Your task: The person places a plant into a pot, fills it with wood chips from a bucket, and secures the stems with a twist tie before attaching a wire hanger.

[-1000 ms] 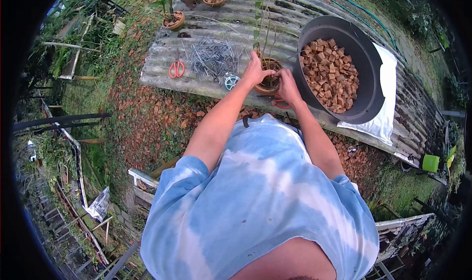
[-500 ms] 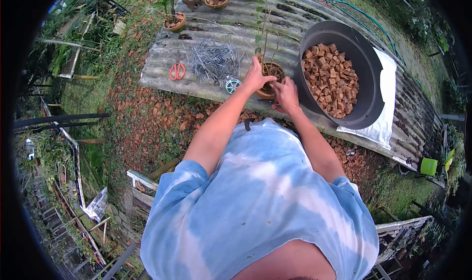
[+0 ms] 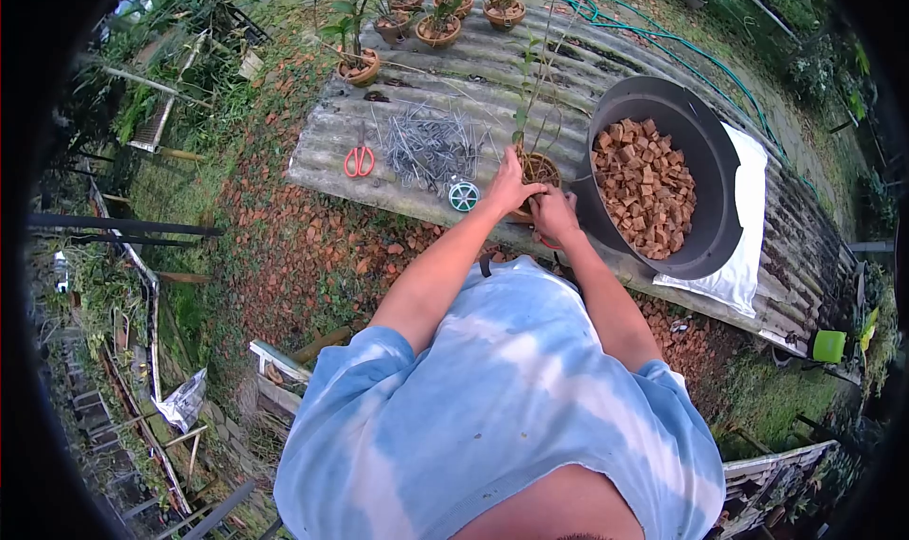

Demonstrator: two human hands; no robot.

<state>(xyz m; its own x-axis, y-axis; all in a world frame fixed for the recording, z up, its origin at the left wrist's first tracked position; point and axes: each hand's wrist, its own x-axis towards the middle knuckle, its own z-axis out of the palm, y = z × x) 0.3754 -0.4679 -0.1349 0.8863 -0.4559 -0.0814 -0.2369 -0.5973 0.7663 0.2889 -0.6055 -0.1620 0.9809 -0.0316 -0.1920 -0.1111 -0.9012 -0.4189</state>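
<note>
A clay pot (image 3: 542,169) holding a thin-stemmed plant (image 3: 523,114) stands near the front edge of the corrugated sheet. My left hand (image 3: 507,189) is wrapped against the pot's left side, its thumb reaching across the near rim. At the front rim my right hand (image 3: 555,214) has its fingers pinched together close to the left thumb; whatever lies between them is too small to make out. Left of the pot are a spool of green wire (image 3: 463,196), a heap of grey metal wire pieces (image 3: 431,147) and red-handled scissors (image 3: 360,159). Something red shows partly under my right hand.
A big dark tub (image 3: 705,246) of brown husk-like chunks (image 3: 646,185) stands right of the pot, on a white sack (image 3: 750,175). Several potted plants (image 3: 438,32) line the back of the corrugated sheet (image 3: 327,123). A green hose (image 3: 663,38) runs behind.
The view has shifted, so the table sits lower and further right in it. My right fingers have drawn closer to the left thumb at the pot's front rim.
</note>
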